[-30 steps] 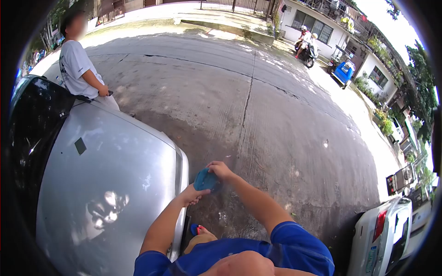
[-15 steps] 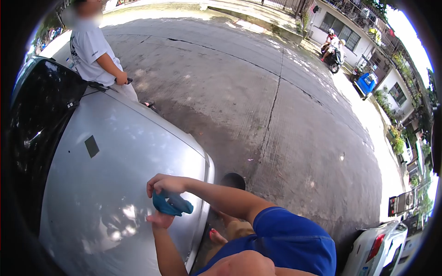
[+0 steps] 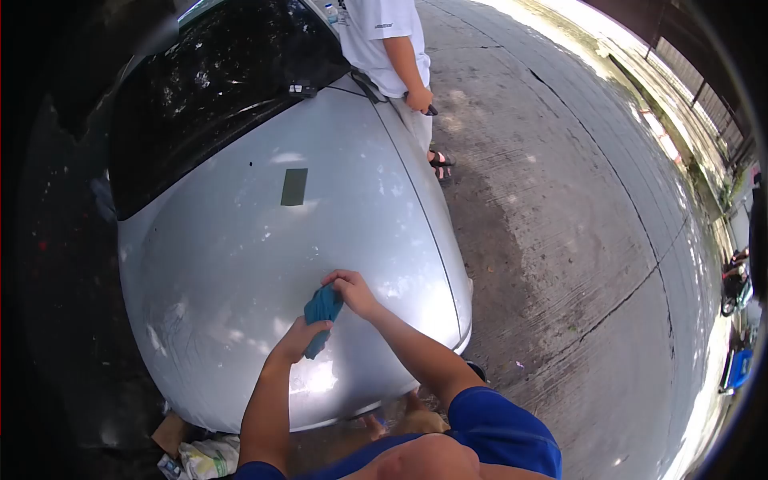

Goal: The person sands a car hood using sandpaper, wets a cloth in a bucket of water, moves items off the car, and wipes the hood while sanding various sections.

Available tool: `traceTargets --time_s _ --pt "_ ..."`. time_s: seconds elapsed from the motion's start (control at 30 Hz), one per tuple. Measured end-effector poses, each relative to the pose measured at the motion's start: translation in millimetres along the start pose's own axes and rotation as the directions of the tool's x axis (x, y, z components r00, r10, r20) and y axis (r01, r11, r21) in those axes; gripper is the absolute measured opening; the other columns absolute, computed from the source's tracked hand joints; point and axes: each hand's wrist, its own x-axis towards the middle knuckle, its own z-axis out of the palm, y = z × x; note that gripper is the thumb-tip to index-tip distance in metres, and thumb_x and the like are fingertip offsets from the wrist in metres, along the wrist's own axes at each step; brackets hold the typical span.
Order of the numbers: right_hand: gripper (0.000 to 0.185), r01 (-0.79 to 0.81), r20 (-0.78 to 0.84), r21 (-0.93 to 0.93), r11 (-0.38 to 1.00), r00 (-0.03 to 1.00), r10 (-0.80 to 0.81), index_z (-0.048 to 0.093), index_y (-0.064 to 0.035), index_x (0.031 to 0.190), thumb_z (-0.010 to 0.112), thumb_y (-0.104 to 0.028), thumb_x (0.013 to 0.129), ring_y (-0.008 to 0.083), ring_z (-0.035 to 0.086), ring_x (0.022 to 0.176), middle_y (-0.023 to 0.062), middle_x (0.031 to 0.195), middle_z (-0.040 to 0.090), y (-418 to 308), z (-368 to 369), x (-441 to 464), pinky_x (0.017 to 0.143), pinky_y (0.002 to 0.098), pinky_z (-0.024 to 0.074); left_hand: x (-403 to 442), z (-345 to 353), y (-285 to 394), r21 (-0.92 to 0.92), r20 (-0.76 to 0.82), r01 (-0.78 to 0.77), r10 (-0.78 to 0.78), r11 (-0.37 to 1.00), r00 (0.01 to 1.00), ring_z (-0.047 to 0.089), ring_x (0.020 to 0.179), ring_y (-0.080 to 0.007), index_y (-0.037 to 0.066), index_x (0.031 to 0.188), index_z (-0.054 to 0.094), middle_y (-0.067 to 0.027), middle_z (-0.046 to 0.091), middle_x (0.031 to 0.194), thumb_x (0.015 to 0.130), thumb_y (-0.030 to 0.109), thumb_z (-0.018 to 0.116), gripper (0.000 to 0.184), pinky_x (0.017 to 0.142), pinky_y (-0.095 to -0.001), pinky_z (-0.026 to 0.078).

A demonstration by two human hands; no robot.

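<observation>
A crumpled teal cloth [image 3: 322, 310] is bunched between my two hands, above the silver car hood [image 3: 216, 264]. My left hand [image 3: 301, 339] is closed around its lower part, thumb across the cloth. At its upper end, the fingers of my right hand [image 3: 354, 291] pinch the fabric. Whether the cloth touches the hood I cannot tell. Farther up the hood lies a flat dark green rectangle [image 3: 294, 187].
Beside the car's far corner stands a person in a white shirt [image 3: 392, 48], a dark object in hand. The dark windshield [image 3: 232, 80] rises behind the hood. Bags and a cardboard piece [image 3: 170, 434] lie at lower left. Concrete road [image 3: 552, 208] stretches to the right.
My view has swung left, bringing the whole hood and windshield into sight. My hands have shifted on the cloth, which now hangs more upright and bunched between them.
</observation>
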Motion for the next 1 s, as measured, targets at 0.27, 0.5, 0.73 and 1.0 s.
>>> traceTargets --time_s 0.27,0.5,0.73,1.0 --pt "0.047 0.418 0.188 -0.834 0.361 0.829 -0.527 0.064 -0.0022 0.126 0.067 -0.008 0.080 0.0411 0.052 0.133 0.0208 0.135 0.059 -1 -7 65 0.112 0.0521 0.0416 -34 -72 46 0.188 -0.581 -0.047 0.150 0.981 0.800 0.062 0.086 -0.0139 0.000 0.113 0.070 -0.0024 0.067 0.094 0.096 0.029 0.078 0.035 0.080 -0.0312 0.051" --pt "0.073 0.250 0.226 -0.968 0.021 0.904 -0.363 0.027 0.0039 0.165 0.048 -0.036 0.107 0.0384 0.014 0.164 0.0236 0.175 0.019 -46 46 258 0.133 0.0510 0.0132 2 -137 81 0.434 -0.667 -0.239 0.489 0.868 0.563 0.065 0.081 -0.0152 0.000 0.111 0.070 -0.0075 0.072 0.093 0.097 0.028 0.079 0.033 0.075 -0.0321 0.053" --pt "0.074 0.311 0.351 -0.932 -0.186 0.901 -0.253 0.028 0.0066 0.164 0.047 -0.036 0.106 0.0402 0.012 0.164 0.0247 0.175 0.020 -30 1 192 0.133 0.0516 0.0147 100 -191 137 0.599 -0.617 -0.299 0.666 0.743 0.419 0.071 0.094 -0.0232 0.000 0.123 0.068 -0.0129 0.075 0.104 0.097 0.040 0.079 0.049 0.086 -0.0373 0.055" --pt "0.082 0.271 0.325 -0.942 -0.198 0.880 -0.345 0.024 0.0105 0.164 0.042 -0.047 0.108 0.0447 0.014 0.163 0.0291 0.173 0.021 -49 -21 221 0.132 0.0546 0.0137 195 -227 143 0.936 -0.290 -0.120 0.918 0.331 0.271 0.044 0.148 -0.0381 0.009 0.153 0.052 -0.0163 0.055 0.153 0.095 0.059 0.072 0.079 0.122 -0.0635 0.024"
